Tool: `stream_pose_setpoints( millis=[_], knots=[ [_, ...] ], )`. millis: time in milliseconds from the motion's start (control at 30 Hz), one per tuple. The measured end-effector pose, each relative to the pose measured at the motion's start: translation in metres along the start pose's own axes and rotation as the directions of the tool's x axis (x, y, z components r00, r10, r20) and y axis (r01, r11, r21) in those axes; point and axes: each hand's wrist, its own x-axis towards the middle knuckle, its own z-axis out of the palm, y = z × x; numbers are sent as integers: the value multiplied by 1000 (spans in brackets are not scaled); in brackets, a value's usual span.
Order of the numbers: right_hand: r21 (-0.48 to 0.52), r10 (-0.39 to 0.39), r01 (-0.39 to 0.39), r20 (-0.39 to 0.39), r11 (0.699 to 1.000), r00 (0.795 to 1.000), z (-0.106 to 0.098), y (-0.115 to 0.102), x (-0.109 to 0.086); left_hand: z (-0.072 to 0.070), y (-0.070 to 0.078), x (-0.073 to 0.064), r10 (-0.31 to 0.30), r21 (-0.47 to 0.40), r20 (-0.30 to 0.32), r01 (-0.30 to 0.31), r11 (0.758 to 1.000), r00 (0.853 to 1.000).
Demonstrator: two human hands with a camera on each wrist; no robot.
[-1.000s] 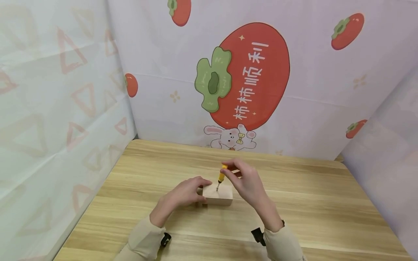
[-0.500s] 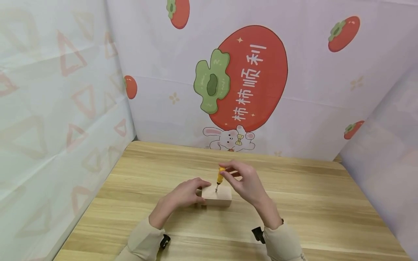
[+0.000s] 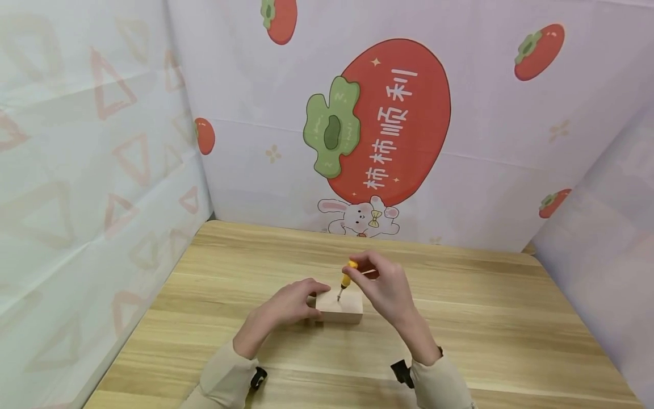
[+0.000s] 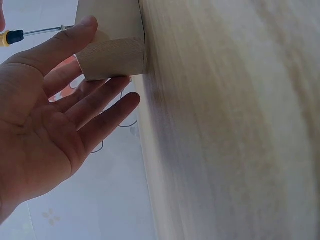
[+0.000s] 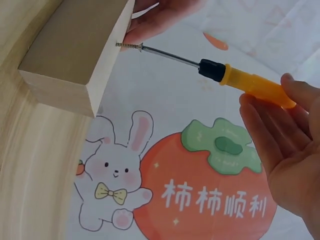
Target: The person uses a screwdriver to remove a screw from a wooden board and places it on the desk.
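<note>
There are one left hand (image 3: 286,304), one right hand (image 3: 388,287), two sleeves (image 3: 443,382), one screwdriver (image 5: 256,87), one screw (image 5: 131,46), one wooden block (image 5: 75,50) and one table (image 3: 485,318). The far backdrop (image 3: 245,182) bears one large persimmon (image 3: 426,119), four small persimmons (image 3: 541,51) and one rabbit (image 5: 114,160).

Wood-grained table (image 3: 511,318). Behind it, a white backdrop (image 3: 490,125) printed with a large red persimmon (image 3: 424,130) bearing white characters (image 3: 392,122); below the fruit, a rabbit (image 3: 356,216) with a yellow bow (image 3: 375,219). Left: pale sheet (image 3: 41,142) with outlined triangles (image 3: 98,85).
</note>
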Motion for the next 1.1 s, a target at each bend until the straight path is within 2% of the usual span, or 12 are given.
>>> stream_pose_setpoints(
  millis=[100, 167, 233, 333, 467, 567, 667, 900, 1033, 1100],
  knots=[
    [96, -46, 36, 103, 995, 994, -5, 4, 0, 0, -2, 1, 5, 6, 0, -5, 1000, 1000],
    [174, -98, 67, 177, 983, 979, -7, 6, -1, 0, -2, 1, 7, 10, 2, -7, 1000, 1000],
    [215, -127, 79, 218, 974, 968, -8, 6, -3, 0, -3, 1, 7, 12, 3, -7, 1000, 1000],
    [169, -94, 63, 181, 984, 979, -6, 5, -4, 0, -3, 1, 2, 6, 3, -2, 1000, 1000],
    [-8, -17, 17, 34, 1000, 999, 1, 2, -6, 1, -3, 0, -1, 6, 3, 1, 1000, 1000],
    [-112, -14, 8, -50, 994, 999, 5, 1, -5, 2, -3, 1, 1, 8, -1, -1, 1000, 1000],
    [-128, -8, -2, -83, 992, 997, 7, -1, -3, 2, -3, 1, 2, 9, -6, -2, 1000, 1000],
    [-44, 38, -40, -44, 998, 998, 2, -6, 3, 1, -3, 1, 2, 9, -8, -2, 1000, 1000],
    [4, 49, -49, 20, 999, 999, -3, -5, 4, 1, -4, 2, 7, 11, -9, -7, 1000, 1000],
    [55, 39, -43, 78, 998, 996, -6, -3, 4, 2, -5, 2, 6, 10, -7, -6, 1000, 1000]
  ],
)
